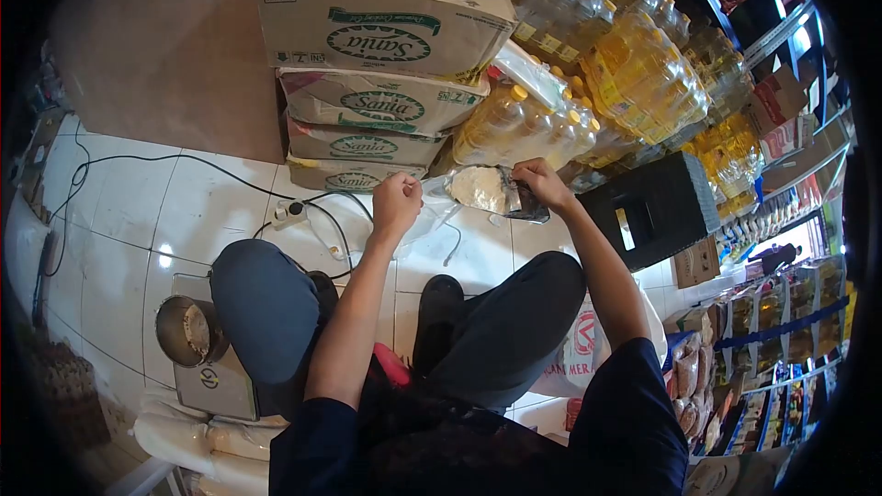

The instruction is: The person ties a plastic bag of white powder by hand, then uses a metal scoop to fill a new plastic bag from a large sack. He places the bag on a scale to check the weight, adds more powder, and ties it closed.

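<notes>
My left hand (399, 204) is closed at the edge of a clear plastic bag (430, 225), its fingers pressed together. To its right, my right hand (540, 182) pinches the dark rim of an open bag of pale powder (481, 189). That bag lies tilted between my hands, its powder showing. The clear plastic hangs below and left of it, over the white tiles. By my left knee a metal bowl (190, 331) with some pale powder inside stands on a scale (217, 388).
Stacked cartons (381, 41) stand ahead, beside wrapped packs of yellow oil bottles (528, 124). A black crate (648, 211) is at the right. A black cable and a power socket (292, 211) lie on the tiled floor (129, 193). Filled white bags (197, 441) are at the lower left.
</notes>
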Demonstrator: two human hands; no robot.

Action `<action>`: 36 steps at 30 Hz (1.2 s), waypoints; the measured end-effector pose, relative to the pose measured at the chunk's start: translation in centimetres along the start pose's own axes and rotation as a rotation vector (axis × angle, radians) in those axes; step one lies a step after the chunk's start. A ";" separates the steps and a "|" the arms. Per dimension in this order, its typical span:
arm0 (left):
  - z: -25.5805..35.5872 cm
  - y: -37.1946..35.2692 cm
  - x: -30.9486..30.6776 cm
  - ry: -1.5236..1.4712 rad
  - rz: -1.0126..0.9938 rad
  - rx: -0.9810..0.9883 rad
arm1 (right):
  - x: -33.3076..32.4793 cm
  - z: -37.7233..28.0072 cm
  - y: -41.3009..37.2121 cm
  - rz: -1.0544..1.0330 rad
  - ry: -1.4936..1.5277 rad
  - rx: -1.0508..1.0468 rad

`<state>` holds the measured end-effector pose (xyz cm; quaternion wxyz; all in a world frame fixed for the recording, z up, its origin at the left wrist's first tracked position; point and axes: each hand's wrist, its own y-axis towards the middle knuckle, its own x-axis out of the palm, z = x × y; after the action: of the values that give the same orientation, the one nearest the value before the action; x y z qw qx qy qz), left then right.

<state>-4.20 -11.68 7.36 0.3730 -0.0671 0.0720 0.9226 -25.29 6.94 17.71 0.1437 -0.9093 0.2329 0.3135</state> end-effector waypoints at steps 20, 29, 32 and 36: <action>0.5 -1.4 2.5 0.121 -0.150 0.128 | 5.5 -2.8 1.8 -0.103 -0.689 -0.089; 1.0 -1.8 2.7 0.027 -0.184 0.008 | 8.9 -9.5 1.9 -0.241 -0.984 0.120; 0.6 -1.6 2.5 0.035 -0.156 0.034 | 9.4 -11.7 2.1 -0.284 -1.083 0.171; -0.6 -1.3 2.3 0.127 -0.103 0.082 | 8.5 -13.8 2.1 -0.299 -1.102 0.176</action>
<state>-4.84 -9.31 6.26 0.4169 -0.1136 0.1294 0.8925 -13.51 -3.26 22.53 0.3615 -0.6194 0.0177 0.6967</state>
